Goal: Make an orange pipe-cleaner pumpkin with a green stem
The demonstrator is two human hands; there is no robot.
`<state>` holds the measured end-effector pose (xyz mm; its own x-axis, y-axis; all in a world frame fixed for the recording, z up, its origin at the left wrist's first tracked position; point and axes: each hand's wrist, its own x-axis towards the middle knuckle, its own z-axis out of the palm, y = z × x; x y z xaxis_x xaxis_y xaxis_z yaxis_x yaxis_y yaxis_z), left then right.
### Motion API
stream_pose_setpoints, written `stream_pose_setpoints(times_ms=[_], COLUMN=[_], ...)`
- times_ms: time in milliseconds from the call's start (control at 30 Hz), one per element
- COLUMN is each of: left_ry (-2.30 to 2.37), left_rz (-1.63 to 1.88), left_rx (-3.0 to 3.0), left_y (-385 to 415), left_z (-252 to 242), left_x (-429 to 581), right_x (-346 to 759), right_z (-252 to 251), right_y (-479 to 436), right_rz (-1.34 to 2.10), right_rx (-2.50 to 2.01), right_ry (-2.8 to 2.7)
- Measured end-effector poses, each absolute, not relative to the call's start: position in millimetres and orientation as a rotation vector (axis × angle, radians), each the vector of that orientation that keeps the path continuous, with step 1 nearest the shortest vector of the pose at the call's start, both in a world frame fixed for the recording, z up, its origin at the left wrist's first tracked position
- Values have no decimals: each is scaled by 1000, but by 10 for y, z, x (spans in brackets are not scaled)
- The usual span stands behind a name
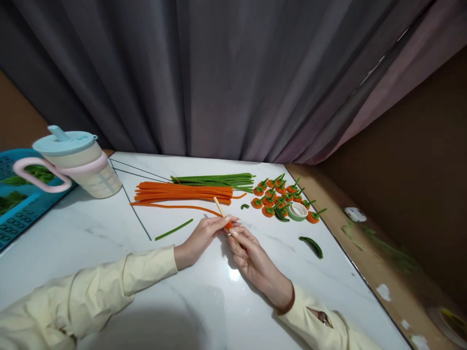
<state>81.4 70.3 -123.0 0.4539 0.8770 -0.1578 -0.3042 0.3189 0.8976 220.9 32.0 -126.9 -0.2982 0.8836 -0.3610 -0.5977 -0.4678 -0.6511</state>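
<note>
A thin wooden stick (pixel 218 205) slants between my hands, with an orange pipe cleaner coiled around its middle. The tail of that orange pipe cleaner (pixel 175 206) runs out left across the table. My left hand (pixel 204 238) is closed, thumb and fingers pinching the orange pipe cleaner at the coil. My right hand (pixel 253 257) grips the lower part of the stick just below it. The fingers partly hide the coil. Near my left hand lies a short green pipe cleaner (pixel 174 229). Beyond it are a bundle of orange pipe cleaners (pixel 182 192) and a green bundle (pixel 215 179).
Several small orange pumpkin-like pieces with green stems (pixel 269 210) sit at the right beside a roll of tape (pixel 298 211). A curved green piece (pixel 311 246) lies nearer. A lidded tumbler (pixel 80 165) and a blue basket (pixel 22 218) stand left. A curtain (pixel 219 82) hangs behind the white table (pixel 164 301).
</note>
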Motion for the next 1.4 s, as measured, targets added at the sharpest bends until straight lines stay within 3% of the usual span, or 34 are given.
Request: stream_pose_setpoints(times_ms=[733, 1033, 1400], left_ry=[789, 718, 849], left_rz=[933, 775, 920], left_rx=[906, 1049, 1040], left_y=[769, 720, 758], left_z=[-1205, -1201, -1172], left_x=[799, 803, 816], right_x=[2205, 2208, 2211], right_z=[-1245, -1306, -1285], right_y=[331, 327, 316], right_rz=[1959, 1939, 2017], right_rx=[-831, -795, -754], right_ry=[-523, -538, -537])
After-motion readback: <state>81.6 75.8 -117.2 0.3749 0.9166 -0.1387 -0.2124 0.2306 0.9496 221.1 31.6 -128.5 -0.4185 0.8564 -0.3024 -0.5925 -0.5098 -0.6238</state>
